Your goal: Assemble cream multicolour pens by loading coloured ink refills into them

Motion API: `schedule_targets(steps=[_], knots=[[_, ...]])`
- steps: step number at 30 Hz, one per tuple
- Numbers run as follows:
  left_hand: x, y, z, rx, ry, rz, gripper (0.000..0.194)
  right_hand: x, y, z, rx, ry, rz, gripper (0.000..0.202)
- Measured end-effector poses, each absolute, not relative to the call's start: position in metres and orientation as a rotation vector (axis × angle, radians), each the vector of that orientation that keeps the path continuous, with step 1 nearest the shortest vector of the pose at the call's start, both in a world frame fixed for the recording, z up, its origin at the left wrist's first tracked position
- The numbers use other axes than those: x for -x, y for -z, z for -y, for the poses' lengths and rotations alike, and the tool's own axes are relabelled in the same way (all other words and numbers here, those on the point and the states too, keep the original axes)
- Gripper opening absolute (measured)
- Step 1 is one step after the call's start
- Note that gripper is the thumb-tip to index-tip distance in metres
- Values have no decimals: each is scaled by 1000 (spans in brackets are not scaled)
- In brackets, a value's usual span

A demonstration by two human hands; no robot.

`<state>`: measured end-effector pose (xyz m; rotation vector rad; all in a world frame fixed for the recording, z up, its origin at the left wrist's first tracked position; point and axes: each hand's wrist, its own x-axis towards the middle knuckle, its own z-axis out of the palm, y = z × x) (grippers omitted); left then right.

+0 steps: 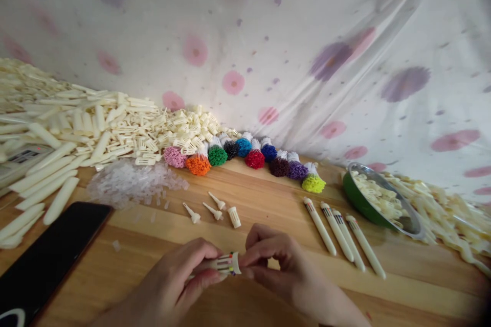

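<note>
L fingers [204, 249] grip pen brl [226, 264]; R fingers [263, 250] bunched @ its end, grip unclear.

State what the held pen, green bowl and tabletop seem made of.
Held pen: most likely smooth satin plastic, by its even cream colour and slots. Green bowl: metal or plastic, glossy, rim glinting. Tabletop: wood or wood-look laminate, low sheen, showing grain.
</note>
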<state>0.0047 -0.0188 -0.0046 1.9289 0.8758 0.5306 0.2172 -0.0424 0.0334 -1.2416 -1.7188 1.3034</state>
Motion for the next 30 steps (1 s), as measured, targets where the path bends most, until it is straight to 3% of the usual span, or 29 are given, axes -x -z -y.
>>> schedule_targets(steps=[4, 10, 15, 25, 30], knots=[[-4, 11, 17, -1822, -608, -862, 11, -217, -31, 42, 1262, -1417, 1566, 11], [-3, 8, 14, -1716, -666, -751, 25, -220, -39, 41, 1329, -1286, 1572, 17], [-1, 8, 11, -1587, -760, -688, 22, -225, -31, 30, 1470, -1178, 1507, 24], [7, 22, 2, -1600, -755, -894, 20, -222, 21, 15, 1766, -915, 1674, 14], [17, 9, -16, -1534, -941, -1074, 18, -216, 27, 12, 1799, -763, 1757, 16]])
